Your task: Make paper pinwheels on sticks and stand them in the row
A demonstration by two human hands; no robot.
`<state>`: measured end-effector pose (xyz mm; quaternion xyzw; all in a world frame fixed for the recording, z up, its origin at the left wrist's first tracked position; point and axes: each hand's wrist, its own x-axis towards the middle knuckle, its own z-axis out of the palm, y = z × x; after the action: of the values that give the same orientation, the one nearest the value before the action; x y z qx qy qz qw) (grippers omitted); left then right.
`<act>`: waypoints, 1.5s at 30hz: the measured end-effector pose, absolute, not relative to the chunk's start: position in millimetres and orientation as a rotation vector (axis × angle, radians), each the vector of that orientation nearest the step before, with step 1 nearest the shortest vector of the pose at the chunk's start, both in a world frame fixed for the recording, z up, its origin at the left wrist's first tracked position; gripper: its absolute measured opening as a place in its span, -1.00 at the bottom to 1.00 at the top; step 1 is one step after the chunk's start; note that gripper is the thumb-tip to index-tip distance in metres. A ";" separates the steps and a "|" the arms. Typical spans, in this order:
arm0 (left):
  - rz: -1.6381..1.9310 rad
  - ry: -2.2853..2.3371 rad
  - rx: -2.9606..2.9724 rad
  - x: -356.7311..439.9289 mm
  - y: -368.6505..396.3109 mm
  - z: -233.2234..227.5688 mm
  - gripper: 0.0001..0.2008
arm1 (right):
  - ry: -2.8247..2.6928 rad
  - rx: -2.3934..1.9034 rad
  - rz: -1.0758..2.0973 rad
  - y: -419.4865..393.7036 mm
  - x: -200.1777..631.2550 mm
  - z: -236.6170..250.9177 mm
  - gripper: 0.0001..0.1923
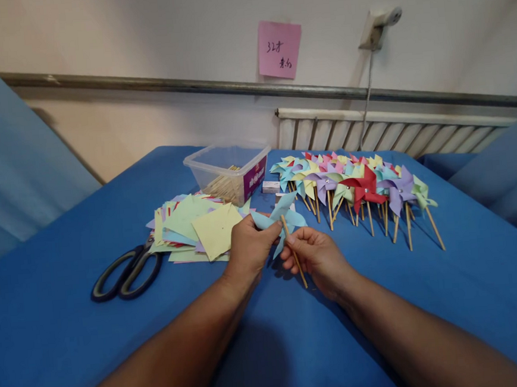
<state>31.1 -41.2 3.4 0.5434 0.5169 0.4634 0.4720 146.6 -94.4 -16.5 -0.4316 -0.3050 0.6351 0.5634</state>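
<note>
Both hands meet over the middle of the blue worktop [72, 327], working on a light blue paper pinwheel [282, 218] held just above the cloth. The left hand [249, 248] is closed on the pinwheel's left blades, thumb and fingers pinching the paper near the hub. The right hand [317, 254] is closed around a thin wooden stick [293, 251], which slants from the pinwheel's centre down toward the person and pokes out below the fingers. Just left of the left hand lies a loose pile of square paper sheets [198, 225], mostly pale yellow and green with bits of purple, blue and red showing at the edges. Further left, apart from the pile, a pair of black-handled scissors [128, 272] lies flat with its blades pointing at the paper. Behind the pile stands a clear plastic box [230, 172] with a purple label and wooden sticks inside; a small white box [270, 186] sits just beside it. To the right of the hands a dense row of finished pinwheels [356, 186] in blue, yellow, purple, red, pink and green lies on the worktop, sticks pointing toward the person. A pink sticky note [279, 49] with handwriting is stuck to the wall behind
</note>
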 end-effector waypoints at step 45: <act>1.071 1.104 1.161 26.2 -39.3 11.9 -0.73 | -0.729 -1.048 1.406 -89.3 144.7 -17.6 -0.58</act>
<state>26.2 -39.3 11.9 0.4949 0.4703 0.4564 0.5706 144.7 -89.3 -17.6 -0.4487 -0.3123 0.6020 0.5820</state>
